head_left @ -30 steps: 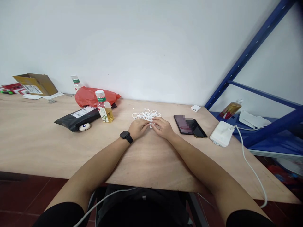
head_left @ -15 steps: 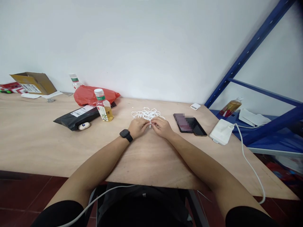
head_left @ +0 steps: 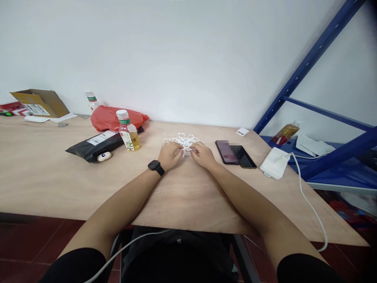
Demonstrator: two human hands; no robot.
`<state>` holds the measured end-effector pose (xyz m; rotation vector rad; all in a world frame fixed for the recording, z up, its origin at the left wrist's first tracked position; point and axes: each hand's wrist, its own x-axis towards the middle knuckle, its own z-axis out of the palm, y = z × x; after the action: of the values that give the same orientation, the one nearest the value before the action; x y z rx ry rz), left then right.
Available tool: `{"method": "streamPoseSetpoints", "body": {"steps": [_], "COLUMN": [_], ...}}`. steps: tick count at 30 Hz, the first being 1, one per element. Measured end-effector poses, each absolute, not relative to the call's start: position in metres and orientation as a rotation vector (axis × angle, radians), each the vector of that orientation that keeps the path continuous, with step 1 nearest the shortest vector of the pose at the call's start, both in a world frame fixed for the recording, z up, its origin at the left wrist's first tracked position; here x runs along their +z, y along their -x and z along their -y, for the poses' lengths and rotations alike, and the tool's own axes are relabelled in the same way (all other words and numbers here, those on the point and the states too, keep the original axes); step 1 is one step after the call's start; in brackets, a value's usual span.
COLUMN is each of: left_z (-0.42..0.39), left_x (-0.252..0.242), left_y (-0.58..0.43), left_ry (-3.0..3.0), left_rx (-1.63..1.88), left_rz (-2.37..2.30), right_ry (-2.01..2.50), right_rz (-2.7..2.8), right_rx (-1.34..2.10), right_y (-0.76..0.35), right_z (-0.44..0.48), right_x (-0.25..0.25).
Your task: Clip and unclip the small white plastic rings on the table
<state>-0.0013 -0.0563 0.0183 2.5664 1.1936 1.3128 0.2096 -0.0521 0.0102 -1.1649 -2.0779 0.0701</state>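
A tangled pile of small white plastic rings lies on the wooden table in front of me. At its near left side is my left hand, wearing a black watch, its fingers bent and pinched on a white ring. From the right, my right hand reaches to the same pile, thumb and fingertips closed on a white ring. A small gap separates the two hands, with white pieces showing in it. The fingertips partly hide the rings they pinch.
Two phones and a white power bank with a cable lie to the right. On the left stand a drink bottle, a black parcel bag, a white earbud case, a red plastic bag and a cardboard box.
My hands have moved slightly apart from a fingertip-to-fingertip pinch and forward into the pile. More white rings show between them. The view has shifted slightly.
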Motion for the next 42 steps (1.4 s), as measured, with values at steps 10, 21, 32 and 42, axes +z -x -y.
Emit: {"method": "streamPoseSetpoints", "body": {"steps": [10, 21, 32, 42], "left_z": [0.049, 0.053, 0.047, 0.046], "left_x": [0.016, 0.012, 0.010, 0.009], "left_y": [0.006, -0.001, 0.002, 0.001], "left_ry": [-2.322, -2.587, -2.557, -2.633], "left_rx": [1.316, 0.797, 1.138, 1.148], "left_rz": [-1.489, -0.998, -1.072, -0.932], "right_ry": [1.330, 1.349, 1.009, 1.042], "right_rz": [2.295, 2.275, 2.214, 2.114], "right_rx": [0.057, 0.065, 0.096, 0.176], "right_y": [-0.218, -0.218, -0.207, -0.207], "right_z": [0.048, 0.043, 0.053, 0.057], "right_x": [0.007, 0.005, 0.007, 0.007]}}
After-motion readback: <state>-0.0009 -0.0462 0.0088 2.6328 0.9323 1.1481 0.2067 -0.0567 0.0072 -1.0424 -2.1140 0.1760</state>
